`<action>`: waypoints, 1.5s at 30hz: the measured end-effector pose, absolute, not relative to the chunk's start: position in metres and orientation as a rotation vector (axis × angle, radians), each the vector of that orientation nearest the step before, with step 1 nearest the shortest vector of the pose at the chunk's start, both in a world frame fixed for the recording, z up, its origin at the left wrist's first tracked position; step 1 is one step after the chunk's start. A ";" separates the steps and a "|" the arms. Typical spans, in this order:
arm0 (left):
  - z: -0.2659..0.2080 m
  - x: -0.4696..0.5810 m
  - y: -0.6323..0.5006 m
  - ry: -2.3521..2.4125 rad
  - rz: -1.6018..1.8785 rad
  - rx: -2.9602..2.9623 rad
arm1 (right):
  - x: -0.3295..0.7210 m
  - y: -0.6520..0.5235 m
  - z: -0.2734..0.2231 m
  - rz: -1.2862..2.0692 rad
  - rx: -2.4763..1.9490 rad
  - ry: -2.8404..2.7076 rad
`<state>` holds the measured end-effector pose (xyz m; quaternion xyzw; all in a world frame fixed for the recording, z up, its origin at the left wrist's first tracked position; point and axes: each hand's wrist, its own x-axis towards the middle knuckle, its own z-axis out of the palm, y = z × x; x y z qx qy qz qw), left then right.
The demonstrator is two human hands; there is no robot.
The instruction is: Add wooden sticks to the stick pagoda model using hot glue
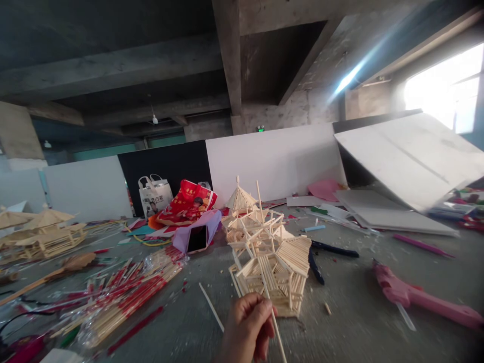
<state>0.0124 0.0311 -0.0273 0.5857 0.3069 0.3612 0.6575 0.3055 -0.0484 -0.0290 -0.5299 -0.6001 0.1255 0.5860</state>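
My left hand (250, 322) comes up from the bottom middle, closed, with thumb and finger pinching a thin wooden stick (279, 339). The stick slants up towards a small pavilion model (270, 272) built of such sticks; whether its tip touches is hard to tell. The model has a slatted roof (297, 254) low on its right and a pointed roof (241, 197) at the top back. Left of the hand, a loose stick (210, 306) lies on the grey table. My right hand is out of view.
Dark-handled pliers (335, 248) lie right of the model, a pink glue gun (423, 297) farther right. Bundled sticks in plastic (128, 297), a phone (197, 239) and a red bag (189, 204) are to the left. White boards (393, 212) lean at the back right.
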 end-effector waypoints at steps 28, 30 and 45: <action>-0.019 0.016 0.032 0.640 0.786 0.958 | 0.331 -0.021 -0.045 0.376 -1.270 -1.439; -0.020 0.016 0.033 0.633 0.775 0.958 | 0.334 -0.015 -0.049 0.366 -1.262 -1.452; -0.021 0.015 0.035 0.643 0.736 0.982 | 0.322 -0.021 -0.040 0.283 -1.227 -1.442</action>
